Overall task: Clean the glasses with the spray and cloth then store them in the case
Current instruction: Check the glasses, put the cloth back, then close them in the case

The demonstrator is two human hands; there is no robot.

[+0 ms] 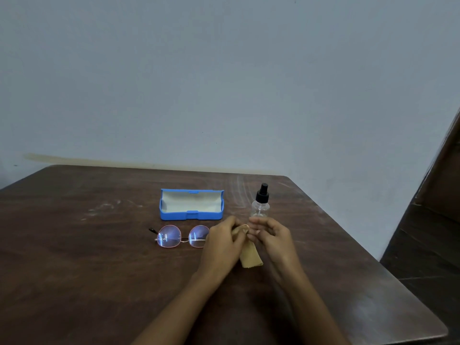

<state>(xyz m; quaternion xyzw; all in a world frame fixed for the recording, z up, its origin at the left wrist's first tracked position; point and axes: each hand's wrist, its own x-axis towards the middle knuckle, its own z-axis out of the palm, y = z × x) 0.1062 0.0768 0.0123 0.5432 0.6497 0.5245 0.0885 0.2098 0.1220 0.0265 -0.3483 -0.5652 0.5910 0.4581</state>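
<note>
Mid-table, both hands meet over the cloth (250,257): left hand (221,245) has its grip pinching the top edge, right hand (272,239) fingers curled at it, contact unclear. Glasses (181,236) lie flat just left of the left hand, case (191,204) open behind, spray (260,202) upright just beyond the right fingertips. Risk: a reach forward could tip that bottle, or the left wrist nudges the frame.

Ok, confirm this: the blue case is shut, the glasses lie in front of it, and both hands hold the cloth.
Wrong on the blue case: the head view shows it open, lining exposed. The rest stands: the glasses lie in front of it, and the left hand and right hand hold the cloth.
</note>
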